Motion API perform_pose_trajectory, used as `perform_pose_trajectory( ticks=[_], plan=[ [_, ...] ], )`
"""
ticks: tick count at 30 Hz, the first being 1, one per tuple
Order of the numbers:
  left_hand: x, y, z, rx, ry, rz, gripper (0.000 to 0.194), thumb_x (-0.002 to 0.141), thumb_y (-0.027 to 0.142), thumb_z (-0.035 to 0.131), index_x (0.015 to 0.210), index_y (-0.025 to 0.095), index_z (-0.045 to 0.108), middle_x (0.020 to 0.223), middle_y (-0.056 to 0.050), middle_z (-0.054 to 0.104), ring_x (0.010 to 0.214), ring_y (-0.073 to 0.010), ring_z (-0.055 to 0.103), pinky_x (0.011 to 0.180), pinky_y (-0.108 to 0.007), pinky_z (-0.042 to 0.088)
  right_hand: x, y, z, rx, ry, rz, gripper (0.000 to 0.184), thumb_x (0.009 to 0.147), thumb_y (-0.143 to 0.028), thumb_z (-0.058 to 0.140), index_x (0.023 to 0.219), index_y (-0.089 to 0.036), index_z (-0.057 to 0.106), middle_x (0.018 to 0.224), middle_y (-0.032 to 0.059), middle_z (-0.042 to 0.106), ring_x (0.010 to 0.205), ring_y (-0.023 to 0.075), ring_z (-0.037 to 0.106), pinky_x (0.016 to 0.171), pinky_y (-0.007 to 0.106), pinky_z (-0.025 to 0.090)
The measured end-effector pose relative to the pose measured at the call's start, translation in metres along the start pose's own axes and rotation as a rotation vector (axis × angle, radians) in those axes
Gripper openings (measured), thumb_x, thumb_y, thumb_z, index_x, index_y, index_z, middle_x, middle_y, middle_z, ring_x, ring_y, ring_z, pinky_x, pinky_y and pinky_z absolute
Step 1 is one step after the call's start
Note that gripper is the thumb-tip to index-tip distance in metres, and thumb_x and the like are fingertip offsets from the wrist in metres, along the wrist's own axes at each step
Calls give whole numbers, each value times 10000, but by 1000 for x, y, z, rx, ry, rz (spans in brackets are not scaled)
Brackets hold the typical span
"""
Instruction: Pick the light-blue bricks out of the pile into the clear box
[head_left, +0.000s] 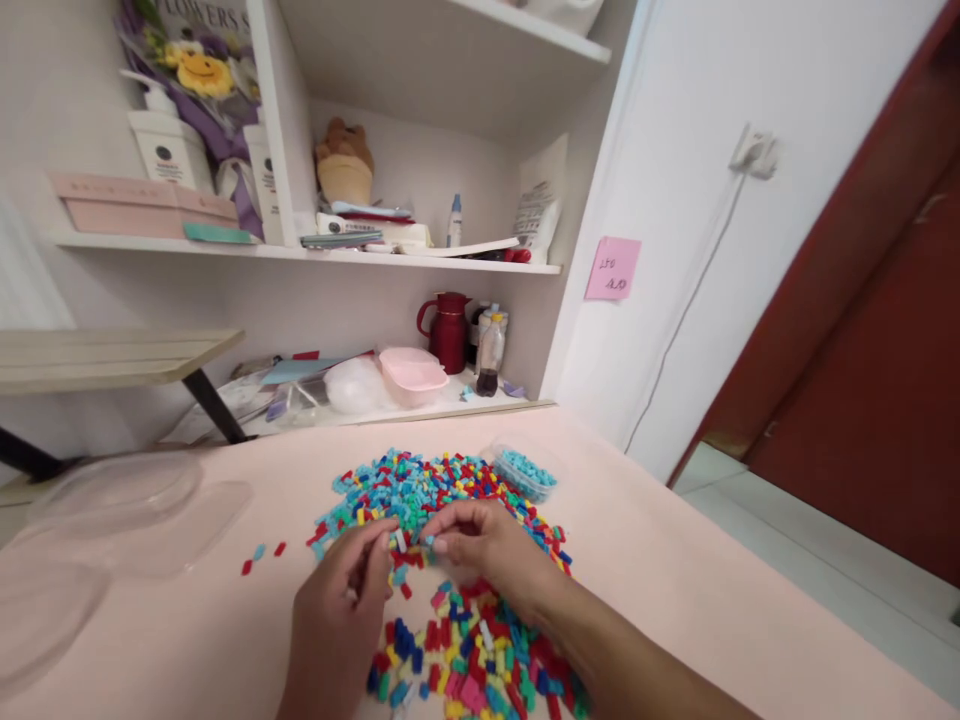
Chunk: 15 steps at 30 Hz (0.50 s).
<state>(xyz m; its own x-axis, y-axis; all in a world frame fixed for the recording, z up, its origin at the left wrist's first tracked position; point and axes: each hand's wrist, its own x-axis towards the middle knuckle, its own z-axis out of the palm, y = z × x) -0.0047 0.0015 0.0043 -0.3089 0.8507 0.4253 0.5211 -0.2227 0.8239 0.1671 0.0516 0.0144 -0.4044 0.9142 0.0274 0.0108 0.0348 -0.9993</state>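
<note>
Small plastic building bricks in many colours lie heaped on the pink tabletop, with a mostly light-blue pile (390,485) beyond my hands and a mixed pile (469,665) nearer to me. My left hand (341,595) is closed in a pinch at the pile's near edge; what its fingertips hold, if anything, is too small to make out. A white brick (400,541) shows right beside those fingertips. Facing it, my right hand (491,550) pinches a light-blue brick (430,540) between thumb and forefinger. Behind my right hand stands a clear plastic tub (525,474) filled with light-blue bricks.
Clear plastic lids or containers (120,495) lie at the left, and a few loose bricks (259,551) sit between them and the pile. At the back, a shelf holds a pink bowl (414,376), a red jug (448,335) and a bottle (490,358). A white wall borders the right.
</note>
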Motion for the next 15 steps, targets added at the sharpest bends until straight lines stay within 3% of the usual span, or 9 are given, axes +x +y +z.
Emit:
perform_pose_trajectory(
  ticks=[2, 6, 12, 15],
  plan=[
    [-1, 3, 2, 34, 3, 193, 267, 809, 423, 559, 924, 246, 722, 840, -41, 714, 631, -156, 643, 606, -255, 539, 1, -4, -1, 204, 15, 77, 295, 680, -389, 778, 821, -137, 717, 643, 2, 631, 554, 88, 533, 568, 215, 412],
    [-1, 5, 7, 76, -10, 416, 239, 810, 358, 582, 974, 263, 727, 896, -64, 699, 705, -164, 676, 603, -238, 573, 0, -9, 2, 392, -18, 124, 385, 592, -416, 837, 796, -110, 725, 636, 27, 660, 536, 88, 569, 521, 192, 404],
    [3, -3, 7, 104, 22, 431, 234, 818, 386, 591, 961, 269, 735, 864, -50, 703, 690, -163, 688, 597, -237, 587, -2, -8, 6, 463, -56, 156, 443, 534, -422, 876, 799, -94, 740, 648, 49, 677, 526, 90, 582, 491, 183, 417],
    [4, -5, 6, 93, -35, 396, 247, 829, 401, 583, 979, 278, 736, 863, -38, 724, 702, -160, 694, 612, -231, 585, -1, -4, 7, 463, -75, 144, 451, 549, -441, 869, 804, -91, 743, 664, 63, 691, 520, 96, 580, 482, 192, 423]
  ],
)
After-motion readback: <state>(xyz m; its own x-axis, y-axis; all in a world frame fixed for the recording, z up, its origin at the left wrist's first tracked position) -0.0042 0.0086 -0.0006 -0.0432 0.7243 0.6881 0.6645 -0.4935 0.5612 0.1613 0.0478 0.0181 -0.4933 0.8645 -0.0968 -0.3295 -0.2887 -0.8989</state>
